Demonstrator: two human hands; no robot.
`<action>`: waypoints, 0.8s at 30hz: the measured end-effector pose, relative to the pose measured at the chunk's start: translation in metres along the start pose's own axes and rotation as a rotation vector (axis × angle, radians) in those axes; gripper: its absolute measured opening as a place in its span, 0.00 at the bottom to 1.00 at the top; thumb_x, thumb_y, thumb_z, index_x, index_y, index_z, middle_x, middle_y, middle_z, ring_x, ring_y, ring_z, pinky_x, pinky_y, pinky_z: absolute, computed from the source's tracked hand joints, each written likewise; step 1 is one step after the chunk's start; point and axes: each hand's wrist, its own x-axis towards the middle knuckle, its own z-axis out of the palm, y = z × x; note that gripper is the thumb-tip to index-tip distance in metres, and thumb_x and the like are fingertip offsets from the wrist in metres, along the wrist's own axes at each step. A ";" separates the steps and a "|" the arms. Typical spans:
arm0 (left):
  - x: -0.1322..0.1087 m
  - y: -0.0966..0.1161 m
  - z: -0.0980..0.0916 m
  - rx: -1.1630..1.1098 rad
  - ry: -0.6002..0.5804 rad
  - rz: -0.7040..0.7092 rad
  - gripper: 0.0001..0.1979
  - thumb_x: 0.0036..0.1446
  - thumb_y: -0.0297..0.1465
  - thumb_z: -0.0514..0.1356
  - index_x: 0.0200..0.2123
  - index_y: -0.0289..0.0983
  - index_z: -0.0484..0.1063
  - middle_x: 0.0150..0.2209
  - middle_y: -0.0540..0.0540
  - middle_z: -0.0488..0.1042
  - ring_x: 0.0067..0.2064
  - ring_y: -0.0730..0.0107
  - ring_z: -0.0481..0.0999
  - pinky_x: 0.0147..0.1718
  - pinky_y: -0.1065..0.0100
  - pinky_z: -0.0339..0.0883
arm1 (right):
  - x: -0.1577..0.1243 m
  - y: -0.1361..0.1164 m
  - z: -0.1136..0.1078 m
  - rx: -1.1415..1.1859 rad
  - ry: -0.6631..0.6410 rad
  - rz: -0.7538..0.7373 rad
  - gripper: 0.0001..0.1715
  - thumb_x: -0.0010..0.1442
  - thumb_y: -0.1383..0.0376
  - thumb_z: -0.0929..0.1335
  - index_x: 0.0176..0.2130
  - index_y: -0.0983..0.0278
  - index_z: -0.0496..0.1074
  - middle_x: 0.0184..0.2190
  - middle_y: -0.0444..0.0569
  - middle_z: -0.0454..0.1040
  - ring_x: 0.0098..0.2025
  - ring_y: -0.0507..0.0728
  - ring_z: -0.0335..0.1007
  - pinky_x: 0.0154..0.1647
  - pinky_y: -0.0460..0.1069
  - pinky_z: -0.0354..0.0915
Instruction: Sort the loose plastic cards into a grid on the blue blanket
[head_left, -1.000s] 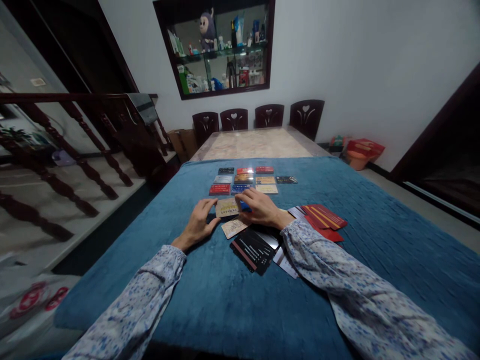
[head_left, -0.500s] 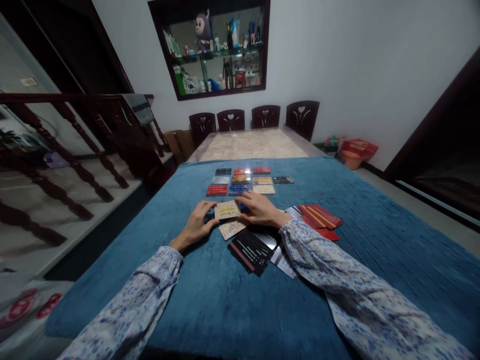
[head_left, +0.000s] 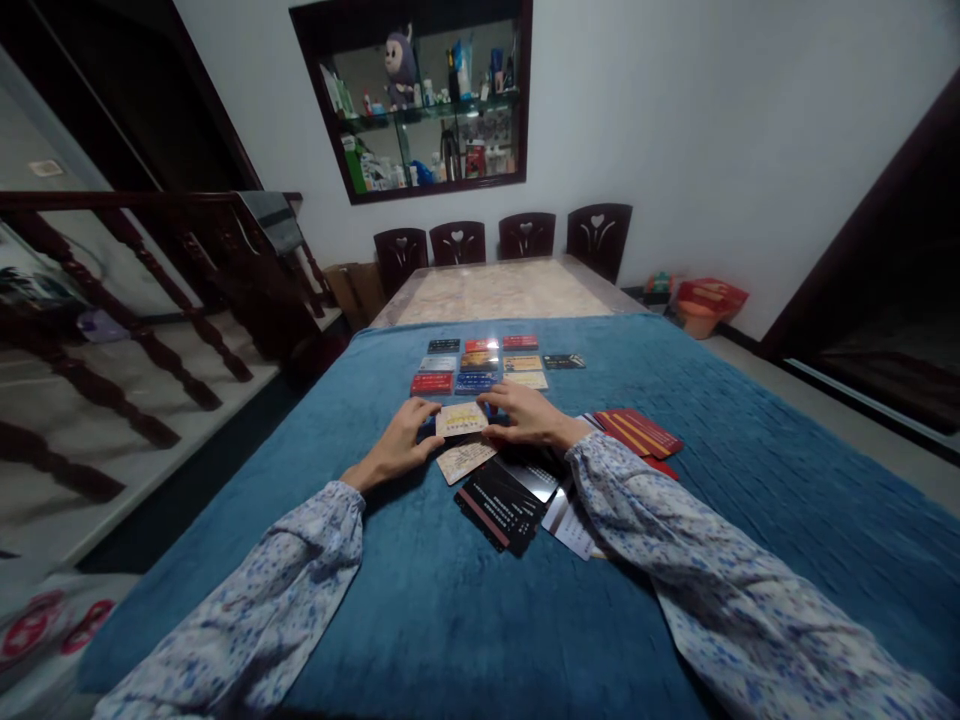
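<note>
A beige card (head_left: 461, 419) is pinched between my left hand (head_left: 397, 448) and my right hand (head_left: 529, 416), just above the blue cloth (head_left: 420, 600). A second pale card (head_left: 466, 460) lies right under it. Beyond my fingers several cards (head_left: 480, 362) lie face up in neat rows. Near my right wrist is a loose heap: black cards (head_left: 504, 502), white ones (head_left: 574, 525) and red cards (head_left: 637, 432). A bit of a blue card shows under my right fingers.
The cloth covers the near part of a long marble-topped table (head_left: 502, 290) with several dark chairs (head_left: 517, 236) at its far end. A glass wall cabinet (head_left: 420, 100) hangs behind. A wooden stair railing (head_left: 150, 290) runs along the left. A red basin (head_left: 709, 300) sits on the floor at right.
Both hands have drawn slightly closer around the beige card and lifted its near edge a little; the view has shifted a bit to the right. The laid-out cards have not moved.
</note>
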 end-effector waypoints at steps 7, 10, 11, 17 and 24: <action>0.024 0.003 0.005 0.028 -0.046 0.038 0.19 0.56 0.28 0.65 0.52 0.36 0.74 0.48 0.40 0.73 0.51 0.54 0.75 0.55 0.51 0.72 | -0.007 0.014 -0.013 0.004 -0.034 0.027 0.20 0.61 0.57 0.73 0.50 0.64 0.75 0.39 0.52 0.75 0.43 0.59 0.67 0.44 0.52 0.62; 0.036 0.003 0.009 0.038 -0.055 0.044 0.20 0.55 0.29 0.65 0.53 0.36 0.74 0.49 0.39 0.73 0.52 0.53 0.75 0.56 0.50 0.72 | -0.010 0.023 -0.016 -0.004 -0.040 0.048 0.21 0.61 0.56 0.73 0.50 0.64 0.76 0.40 0.52 0.76 0.44 0.60 0.68 0.44 0.52 0.62; 0.040 0.003 0.011 0.042 -0.059 0.047 0.20 0.55 0.29 0.66 0.53 0.36 0.74 0.49 0.39 0.73 0.52 0.53 0.75 0.55 0.50 0.72 | -0.011 0.026 -0.017 -0.009 -0.038 0.059 0.20 0.62 0.56 0.73 0.50 0.64 0.76 0.40 0.52 0.76 0.44 0.60 0.68 0.43 0.52 0.62; 0.066 0.004 0.022 0.061 -0.085 0.068 0.20 0.54 0.28 0.66 0.52 0.37 0.75 0.49 0.39 0.73 0.51 0.53 0.75 0.56 0.50 0.72 | -0.019 0.045 -0.024 -0.038 -0.038 0.105 0.18 0.61 0.57 0.73 0.48 0.64 0.76 0.39 0.52 0.76 0.43 0.60 0.69 0.43 0.51 0.63; 0.094 0.013 0.034 0.125 -0.197 0.018 0.22 0.56 0.29 0.66 0.55 0.35 0.73 0.53 0.36 0.71 0.56 0.49 0.72 0.59 0.48 0.68 | -0.027 0.060 -0.037 -0.057 -0.070 0.169 0.17 0.61 0.59 0.73 0.48 0.64 0.76 0.42 0.54 0.77 0.46 0.60 0.69 0.45 0.51 0.62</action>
